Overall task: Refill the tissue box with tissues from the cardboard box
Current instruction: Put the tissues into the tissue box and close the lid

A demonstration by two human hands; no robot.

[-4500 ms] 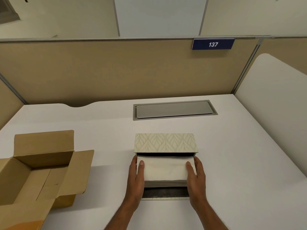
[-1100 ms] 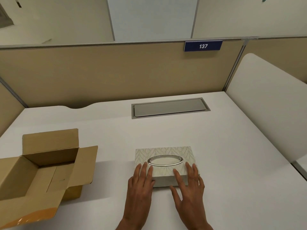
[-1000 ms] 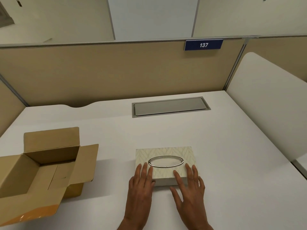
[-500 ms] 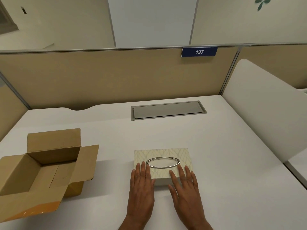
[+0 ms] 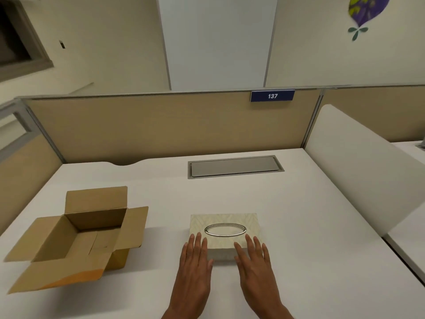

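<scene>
Tissue box (image 5: 225, 226) lies long axis left-right, slot up; both hands (left hand (image 5: 195, 261), right hand (image 5: 255, 263)) flat, splayed.

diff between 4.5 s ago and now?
The tissue box went from open, with both hands gripping the white tissue stack inside, to closed. The stack was let go; left hand and right hand now lie flat, open, on its near edge. Cardboard box unchanged.
</scene>
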